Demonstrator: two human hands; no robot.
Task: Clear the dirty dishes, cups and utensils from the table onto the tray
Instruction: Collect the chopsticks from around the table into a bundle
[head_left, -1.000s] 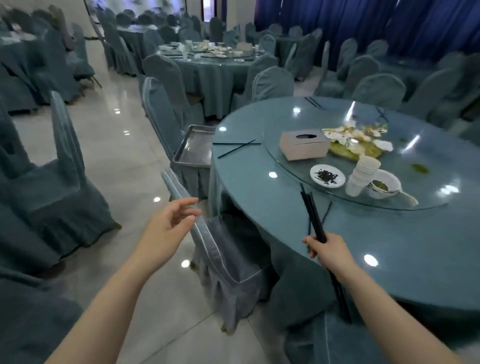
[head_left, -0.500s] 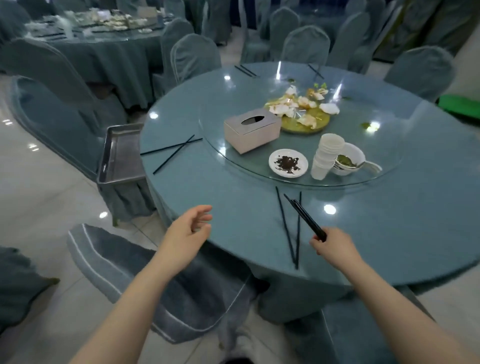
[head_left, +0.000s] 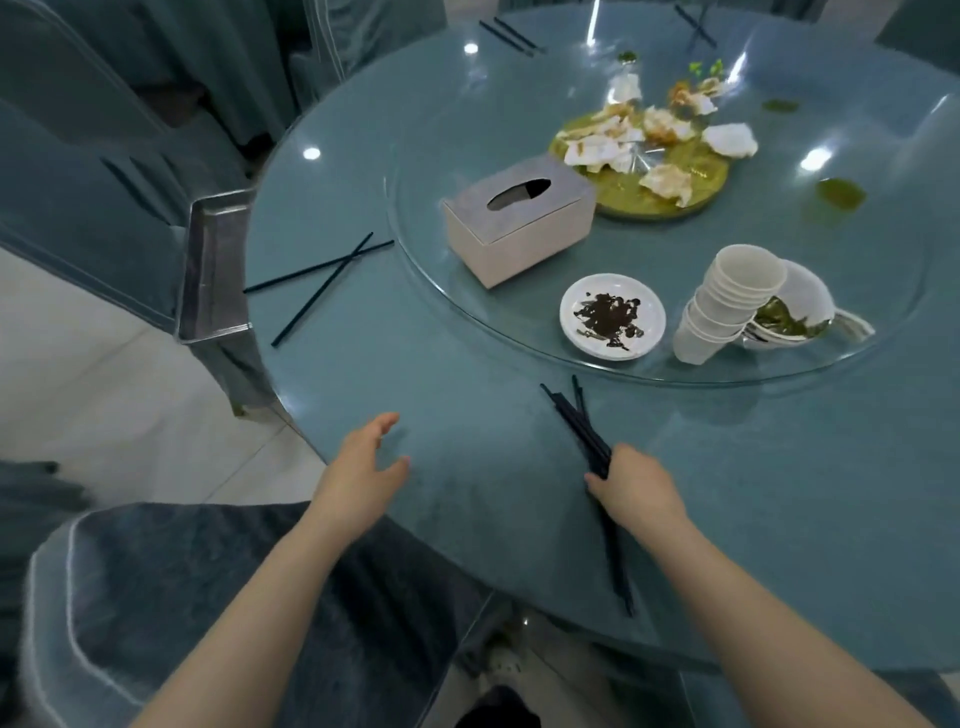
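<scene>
My right hand (head_left: 636, 488) grips a bundle of black chopsticks (head_left: 576, 421) low over the near edge of the round teal table (head_left: 467, 364). My left hand (head_left: 363, 467) hovers open beside it, holding nothing. Two loose black chopsticks (head_left: 322, 280) lie crossed at the table's left edge, right by the metal tray (head_left: 208, 270) resting on a chair. On the glass turntable (head_left: 426, 145) sit a small white plate with dark scraps (head_left: 613, 317), a tilted stack of white cups (head_left: 727, 301), a bowl with greens (head_left: 800, 312) and a yellow platter of leftovers (head_left: 660, 166).
A grey tissue box (head_left: 519, 218) stands on the turntable. More chopsticks (head_left: 509, 36) lie at the far edge. Covered chairs surround the table; one chair back (head_left: 182, 597) is right below my left arm.
My view has closed in on the table and tilted down. My right hand dropped with its chopsticks onto the pair lying on the table; those now sit in the bundle. My left hand stays open.
</scene>
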